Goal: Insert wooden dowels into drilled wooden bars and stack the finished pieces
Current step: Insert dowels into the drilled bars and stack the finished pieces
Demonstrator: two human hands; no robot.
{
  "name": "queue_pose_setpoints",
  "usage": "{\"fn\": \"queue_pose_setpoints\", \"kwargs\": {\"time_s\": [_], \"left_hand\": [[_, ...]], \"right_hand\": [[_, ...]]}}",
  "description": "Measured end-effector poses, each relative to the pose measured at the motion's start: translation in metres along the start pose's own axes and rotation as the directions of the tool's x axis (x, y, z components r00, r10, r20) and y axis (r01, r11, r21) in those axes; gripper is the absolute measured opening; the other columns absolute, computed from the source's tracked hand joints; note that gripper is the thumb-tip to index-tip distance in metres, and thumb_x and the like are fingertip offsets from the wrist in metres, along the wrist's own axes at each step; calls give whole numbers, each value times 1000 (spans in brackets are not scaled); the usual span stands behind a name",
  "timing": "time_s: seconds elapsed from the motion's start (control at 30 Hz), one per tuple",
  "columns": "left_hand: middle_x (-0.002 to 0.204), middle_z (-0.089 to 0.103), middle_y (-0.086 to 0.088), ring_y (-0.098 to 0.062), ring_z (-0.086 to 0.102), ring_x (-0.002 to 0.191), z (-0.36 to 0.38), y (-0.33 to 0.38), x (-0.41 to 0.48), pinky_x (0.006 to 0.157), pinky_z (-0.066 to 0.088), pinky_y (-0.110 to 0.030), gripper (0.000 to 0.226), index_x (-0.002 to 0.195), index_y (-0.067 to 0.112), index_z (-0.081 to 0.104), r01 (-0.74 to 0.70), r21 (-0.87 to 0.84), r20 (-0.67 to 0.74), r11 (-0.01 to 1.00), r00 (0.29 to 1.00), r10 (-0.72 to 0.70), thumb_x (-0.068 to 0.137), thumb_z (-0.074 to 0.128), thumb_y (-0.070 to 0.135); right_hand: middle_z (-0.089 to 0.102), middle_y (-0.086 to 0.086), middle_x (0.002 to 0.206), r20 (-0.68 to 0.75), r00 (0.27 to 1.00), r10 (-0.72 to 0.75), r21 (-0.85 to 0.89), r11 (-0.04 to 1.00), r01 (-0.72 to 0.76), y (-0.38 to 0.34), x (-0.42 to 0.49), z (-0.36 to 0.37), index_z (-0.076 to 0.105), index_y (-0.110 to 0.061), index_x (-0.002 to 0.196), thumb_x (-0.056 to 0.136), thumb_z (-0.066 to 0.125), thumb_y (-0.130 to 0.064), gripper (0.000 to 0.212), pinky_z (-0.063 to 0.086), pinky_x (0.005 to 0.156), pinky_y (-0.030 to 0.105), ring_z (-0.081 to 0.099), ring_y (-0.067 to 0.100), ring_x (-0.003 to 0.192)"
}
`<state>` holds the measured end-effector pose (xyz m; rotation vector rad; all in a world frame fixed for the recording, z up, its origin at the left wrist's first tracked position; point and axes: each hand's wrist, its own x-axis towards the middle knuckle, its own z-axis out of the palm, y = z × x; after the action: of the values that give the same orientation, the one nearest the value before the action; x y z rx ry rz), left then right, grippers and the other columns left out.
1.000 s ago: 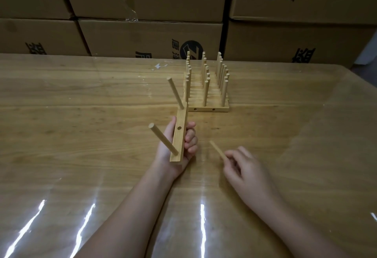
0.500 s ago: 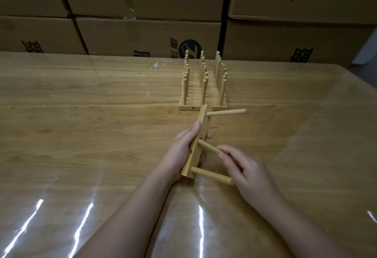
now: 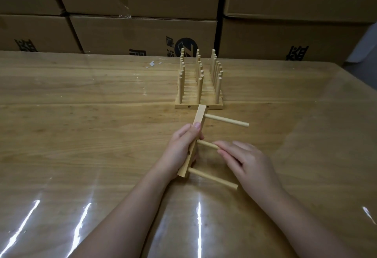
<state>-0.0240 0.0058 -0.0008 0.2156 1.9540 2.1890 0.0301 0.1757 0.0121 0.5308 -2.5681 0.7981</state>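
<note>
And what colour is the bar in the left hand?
Pale natural wood; the bar shows in head view.

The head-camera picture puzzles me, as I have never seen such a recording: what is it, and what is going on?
There is no machine: a camera worn on a person's head looks down at their two bare hands. The left hand grips a pale drilled wooden bar over a glossy wooden table. Two round wooden dowels, the far dowel and the near dowel, stick out of it sideways. The right hand pinches a third, the middle dowel, its other end at the bar's middle hole. Behind stands a row of finished bars with upright dowels, then brown cardboard boxes.
</note>
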Motion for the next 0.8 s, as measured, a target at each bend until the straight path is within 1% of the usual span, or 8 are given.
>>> {"fn": "queue_pose_setpoints", "kwargs": {"time_s": [0.13, 0.27, 0.43, 0.53, 0.63, 0.7, 0.73, 0.8], "left_hand": [[48, 45, 5, -9, 44, 39, 2, 0, -1, 39, 36, -18, 38, 76, 13, 56, -16, 7, -1, 1000, 1000, 16, 80, 53, 50], [50, 45, 3, -11, 44, 42, 2, 0, -1, 42, 36, -21, 38, 77, 12, 56, -22, 23, -3, 1000, 1000, 22, 80, 53, 50], [59, 47, -3, -13, 45, 51, 1, 1, -2, 52, 37, -29, 39, 78, 14, 57, -20, 87, -11, 996, 1000, 21, 80, 53, 52], [62, 46, -4, -13, 45, 53, 2, 2, -2, 54, 37, -30, 39, 77, 14, 57, -20, 113, -19, 993, 1000, 23, 79, 53, 52], [62, 46, -4, -14, 44, 53, 1, 1, 0, 55, 37, -30, 38, 77, 14, 57, -9, 129, -16, 992, 1000, 11, 84, 52, 50], [62, 48, -3, -13, 47, 54, 0, 0, 1, 55, 39, -30, 38, 77, 15, 59, 8, 128, -7, 992, 1000, -7, 86, 51, 51], [60, 50, -1, -12, 49, 53, 0, 0, 1, 53, 41, -27, 38, 76, 16, 61, 19, 101, -3, 995, 1000, -19, 88, 50, 51], [56, 56, 3, -9, 53, 48, -1, -1, 2, 47, 44, -22, 39, 71, 19, 66, 49, 9, 3, 999, 999, -49, 87, 52, 52]], "right_hand": [[65, 0, 73, -18, 999, -47, -65, 997, 46, -4, 0, -4, 71, -17, 104, 92, 42, -33, 36, 51, 59, 35, 62, 21, 68], [70, 0, 79, -46, 997, -55, -56, 997, 52, -5, -1, -1, 71, -14, 101, 89, 53, -22, 24, 53, 59, 37, 66, 22, 71], [72, 0, 85, -64, 998, -11, 36, 999, 14, -3, -3, 4, 72, -11, 101, 86, 58, -18, 21, 54, 63, 33, 68, 19, 75], [72, -3, 86, -7, 995, 95, 129, 987, -94, 0, -4, 5, 71, -16, 106, 88, 61, -18, 20, 49, 66, 23, 66, 11, 76], [70, -9, 83, 87, 981, 174, 172, 967, -187, 2, -3, 5, 69, -21, 108, 91, 56, -25, 22, 40, 63, 10, 61, 3, 76], [66, -17, 75, 199, 958, 207, 208, 946, -248, 3, -2, 4, 67, -29, 105, 93, 49, -31, 22, 38, 60, 10, 57, -2, 72], [63, -20, 72, 247, 944, 220, 243, 929, -280, 3, 0, 3, 65, -33, 100, 93, 47, -32, 19, 38, 59, 11, 56, -3, 70], [58, -20, 72, 283, 930, 234, 315, 893, -320, 3, 2, 4, 60, -35, 88, 94, 47, -29, 15, 37, 62, 14, 53, -2, 70]]}}
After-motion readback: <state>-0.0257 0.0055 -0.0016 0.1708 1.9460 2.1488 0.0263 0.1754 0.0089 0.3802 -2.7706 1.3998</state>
